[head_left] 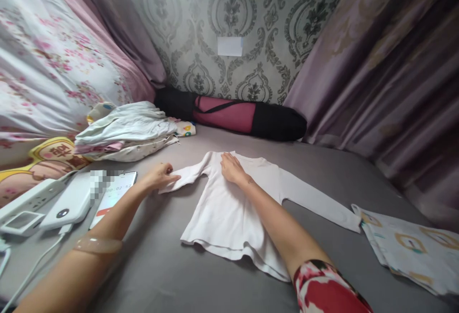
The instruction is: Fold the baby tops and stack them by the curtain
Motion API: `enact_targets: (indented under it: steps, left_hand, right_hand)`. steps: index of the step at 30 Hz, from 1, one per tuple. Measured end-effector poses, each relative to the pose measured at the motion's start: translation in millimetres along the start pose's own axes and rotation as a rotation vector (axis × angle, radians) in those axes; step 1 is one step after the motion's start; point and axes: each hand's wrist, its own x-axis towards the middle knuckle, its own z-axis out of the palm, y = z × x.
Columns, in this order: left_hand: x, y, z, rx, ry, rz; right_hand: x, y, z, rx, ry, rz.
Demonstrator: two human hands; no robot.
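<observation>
A white long-sleeved shirt lies spread out on the grey sheet, its collar pointing away from me and its hem a little wavy. My left hand is at the cuff end of the left-side sleeve, thumb stretched over the fabric and apart from the bent fingers. Flat on the shirt near the collar and shoulder rests my right hand, fingers extended. The other sleeve reaches out to the right, its cuff touching a folded patterned cloth.
On the left are a phone, a white power bank with a cable and a power strip. Behind them sits a pile of clothes. A black and maroon long bag lies along the wall. Curtains hang on the right.
</observation>
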Motion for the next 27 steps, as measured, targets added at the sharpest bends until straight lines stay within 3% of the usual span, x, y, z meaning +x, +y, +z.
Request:
enact_targets:
  steps: [4,7,12,16,18,21,24,27]
  left_hand:
    - [-6,6,-3.5,-0.183,-0.107,-0.13]
    - [-4,8,-17.5,-0.37,-0.176,-0.128]
    - [9,-8,-48.4,-0.654,0.006,-0.088]
    - [24,-22,-55.1,-0.711,0.119,-0.087]
    - [32,-24,-50.7,-0.605,0.211,-0.106]
    - [42,-21,-40.0,-0.245,0.328,-0.166]
    - [44,-18,-28.1,0.085,0.317,-0.216]
    - [40,-18,-15.7,0.263,0.261,-0.212]
  right_hand:
    - [23,-13,14,0.045,0.015,0.051]
    - [29,-17,24,0.051,0.019,0.099]
    - [27,-19,34,0.05,0.016,0.151]
    - [23,-23,36,0.045,0.039,0.162]
    - [22,-26,35,0.036,0.049,0.168]
    - [19,-29,35,0.013,0.05,0.174]
    - [18,-31,36,-0.025,0.052,0.194]
    - [18,-32,36,-0.057,0.044,0.236]
